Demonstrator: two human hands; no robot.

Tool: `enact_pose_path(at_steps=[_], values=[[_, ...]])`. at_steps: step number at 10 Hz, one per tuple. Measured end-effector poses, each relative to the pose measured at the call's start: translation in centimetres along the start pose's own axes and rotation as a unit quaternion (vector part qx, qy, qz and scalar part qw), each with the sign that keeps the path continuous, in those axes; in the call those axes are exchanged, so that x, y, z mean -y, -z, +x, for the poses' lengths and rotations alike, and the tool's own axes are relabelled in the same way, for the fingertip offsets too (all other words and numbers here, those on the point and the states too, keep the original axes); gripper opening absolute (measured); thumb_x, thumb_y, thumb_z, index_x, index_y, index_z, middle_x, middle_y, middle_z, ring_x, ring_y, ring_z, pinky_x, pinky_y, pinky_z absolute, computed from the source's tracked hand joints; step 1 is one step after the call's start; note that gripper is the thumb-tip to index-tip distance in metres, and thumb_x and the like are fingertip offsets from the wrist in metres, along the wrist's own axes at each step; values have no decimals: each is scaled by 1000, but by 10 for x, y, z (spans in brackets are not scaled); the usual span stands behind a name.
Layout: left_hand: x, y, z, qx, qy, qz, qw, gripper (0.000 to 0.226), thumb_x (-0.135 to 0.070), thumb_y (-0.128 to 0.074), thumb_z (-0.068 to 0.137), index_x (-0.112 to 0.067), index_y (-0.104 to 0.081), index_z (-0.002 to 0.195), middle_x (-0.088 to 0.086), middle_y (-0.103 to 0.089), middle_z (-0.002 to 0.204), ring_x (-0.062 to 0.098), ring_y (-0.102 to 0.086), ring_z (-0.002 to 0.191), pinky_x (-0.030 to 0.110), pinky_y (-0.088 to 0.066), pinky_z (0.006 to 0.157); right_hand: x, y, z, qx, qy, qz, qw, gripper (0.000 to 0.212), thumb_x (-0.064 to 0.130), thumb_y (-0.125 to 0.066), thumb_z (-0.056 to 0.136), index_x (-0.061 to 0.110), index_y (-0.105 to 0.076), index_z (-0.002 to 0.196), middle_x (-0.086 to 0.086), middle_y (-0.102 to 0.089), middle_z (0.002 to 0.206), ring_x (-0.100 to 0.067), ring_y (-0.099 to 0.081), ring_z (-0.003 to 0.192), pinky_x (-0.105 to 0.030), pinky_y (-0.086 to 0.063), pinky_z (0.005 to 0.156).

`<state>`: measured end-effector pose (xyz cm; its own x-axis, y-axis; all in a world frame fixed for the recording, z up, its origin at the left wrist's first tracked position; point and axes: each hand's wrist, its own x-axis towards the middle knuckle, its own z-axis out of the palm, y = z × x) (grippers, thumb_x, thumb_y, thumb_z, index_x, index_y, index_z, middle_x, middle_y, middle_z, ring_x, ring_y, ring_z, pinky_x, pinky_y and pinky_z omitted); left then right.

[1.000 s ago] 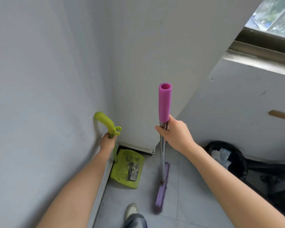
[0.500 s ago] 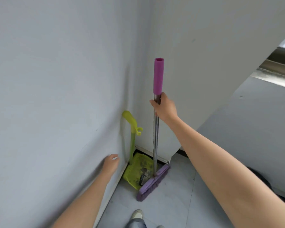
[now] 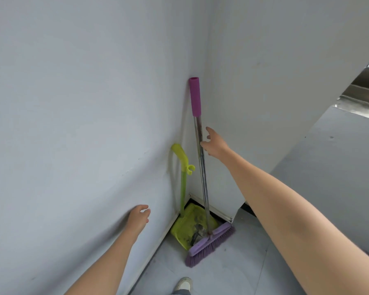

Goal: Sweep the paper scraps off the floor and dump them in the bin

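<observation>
A broom [image 3: 201, 162] with a metal shaft, magenta grip and purple bristle head leans upright in the wall corner. A lime-green dustpan [image 3: 192, 226] with a long hooked handle stands behind it against the left wall. My right hand [image 3: 213, 144] is beside the broom shaft at mid height, fingers spread and relaxed, touching or just off the metal. My left hand [image 3: 139, 217] hangs loose near the left wall, away from the dustpan handle, holding nothing. No paper scraps or bin appear in view.
White walls meet in a corner [image 3: 202, 50] directly ahead. A window sill [image 3: 358, 99] shows at upper right. Grey floor tiles [image 3: 239, 271] spread below. My shoe [image 3: 184, 284] stands at the bottom edge.
My right hand has let go of the broom shaft and opened. The broom now leans in the corner. My left hand released the dustpan handle and dropped away. The view pulled back.
</observation>
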<state>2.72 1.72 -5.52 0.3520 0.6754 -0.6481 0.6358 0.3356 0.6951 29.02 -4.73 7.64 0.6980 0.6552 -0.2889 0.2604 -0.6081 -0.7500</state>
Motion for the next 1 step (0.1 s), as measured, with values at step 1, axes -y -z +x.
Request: enact_pose_path(at_steps=[1], values=[[8, -1, -9, 10, 4, 21, 1000, 31, -13, -44, 96, -8, -51, 126, 8, -53, 102, 22, -52, 85, 27, -39, 69, -8, 29, -31, -42, 1, 26, 999, 49, 11, -49, 90, 8, -39, 138, -14, -52, 123, -17, -45, 91, -28, -40, 75]])
